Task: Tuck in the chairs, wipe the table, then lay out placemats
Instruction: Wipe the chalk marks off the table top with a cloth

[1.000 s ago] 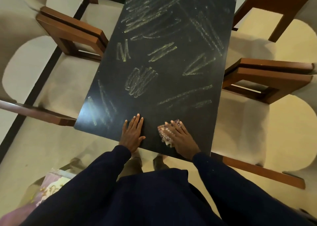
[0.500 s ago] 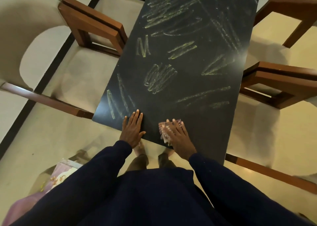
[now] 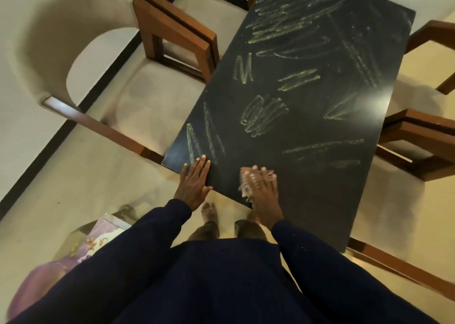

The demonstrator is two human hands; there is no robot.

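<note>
A black table carries yellow-green chalk scribbles over most of its top. My left hand lies flat and open on the near left corner of the table. My right hand presses a pinkish patterned cloth onto the near edge; the cloth is blurred and mostly hidden under the fingers. Brown wooden chairs with beige cushions stand on both sides: one at the left and one at the right, their seats partly under the table.
A purple and floral bundle lies on the floor at my lower left. A black strip runs across the beige floor on the left. My bare feet stand just under the table's near edge.
The view has shifted so the table sits further right. My left hand now rests nearer the table's left corner. My right hand with the cloth is blurred, moving on the near edge.
</note>
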